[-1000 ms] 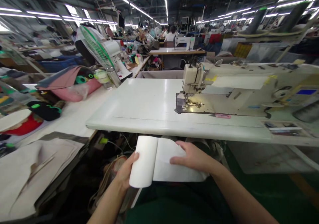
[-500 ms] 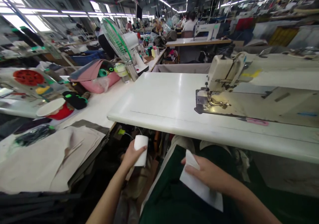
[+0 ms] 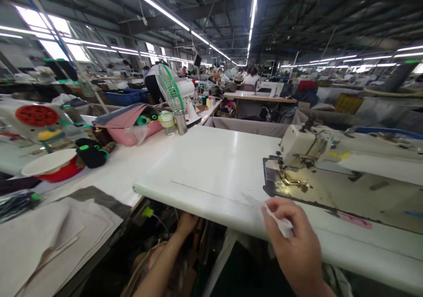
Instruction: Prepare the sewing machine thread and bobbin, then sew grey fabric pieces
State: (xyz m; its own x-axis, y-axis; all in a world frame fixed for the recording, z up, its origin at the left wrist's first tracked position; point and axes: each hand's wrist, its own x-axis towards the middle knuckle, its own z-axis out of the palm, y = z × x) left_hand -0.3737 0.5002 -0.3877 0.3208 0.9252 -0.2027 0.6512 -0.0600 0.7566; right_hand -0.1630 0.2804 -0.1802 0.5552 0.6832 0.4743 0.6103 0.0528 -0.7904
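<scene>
Fingers of the right hand pinch a white sheet over the front edge of the table, near the sewing machine; left hand sits below that edge, grip impossible to tell

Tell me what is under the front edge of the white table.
The left hand reaches under the table, beside a yellow-green plug with a cable. The table edge covers its fingers and grip. Above the edge, the right hand holds a white sheet.
</scene>
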